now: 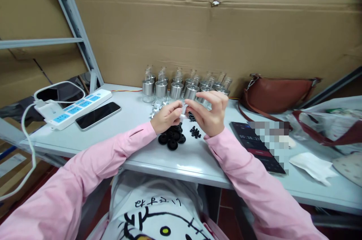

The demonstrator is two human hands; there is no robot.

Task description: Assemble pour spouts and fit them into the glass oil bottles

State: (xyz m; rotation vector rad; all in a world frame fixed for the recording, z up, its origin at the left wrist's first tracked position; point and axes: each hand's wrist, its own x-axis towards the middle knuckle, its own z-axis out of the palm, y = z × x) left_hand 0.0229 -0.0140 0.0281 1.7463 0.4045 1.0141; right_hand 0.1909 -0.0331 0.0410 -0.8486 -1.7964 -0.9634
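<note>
Over the middle of the table, my left hand [167, 116] has its thumb and fingers closed on a small white plastic piece [183, 111]. Opposite it, my right hand [210, 113] reaches in from the right, with fingertips pinching the upper end of that piece and another finger raised apart. Below the hands lies a pile of round black caps [172, 143]. Small black parts [195, 132] are scattered beside them, partly under my right hand. Behind my left hand sits a heap of small white and clear parts [157, 108], partly hidden.
Several glass bottles with silver metal bands [161, 89] stand in rows at the back. On the left are a white power strip [80, 108] and a phone [98, 115]. To the right lie a timer phone [257, 145], a brown bag [279, 94] and a white tissue [312, 166].
</note>
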